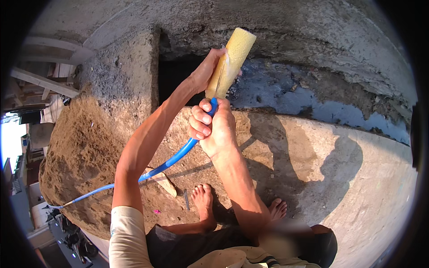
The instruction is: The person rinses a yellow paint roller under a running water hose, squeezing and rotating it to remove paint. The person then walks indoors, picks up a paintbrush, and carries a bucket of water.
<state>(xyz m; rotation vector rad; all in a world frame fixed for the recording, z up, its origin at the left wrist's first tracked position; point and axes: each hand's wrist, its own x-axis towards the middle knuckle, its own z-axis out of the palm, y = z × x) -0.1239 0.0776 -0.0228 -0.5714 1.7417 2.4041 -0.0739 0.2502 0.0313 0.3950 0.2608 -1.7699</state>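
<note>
Hose and yellow sponge roller held up over a wet concrete ledge.

Sand heap (85, 152) fills the left of the frame, with the blue hose (172, 160) trailing across it from lower left up to centre. Left hand (206, 71) is wrapped on the yellow sponge roller (232, 60) at top centre; right hand (213, 127) is clamped on the hose just below it. Bare feet (203, 201) stand on the ledge (321, 165) near the puddle (295, 98) at upper right. Water could slick the concrete underfoot, and the trailing hose could snag or tug the grip loose.

Spongy yellow roller (232, 60); glossy blue plastic hose (172, 160); rough concrete ledge (313, 152).
</note>
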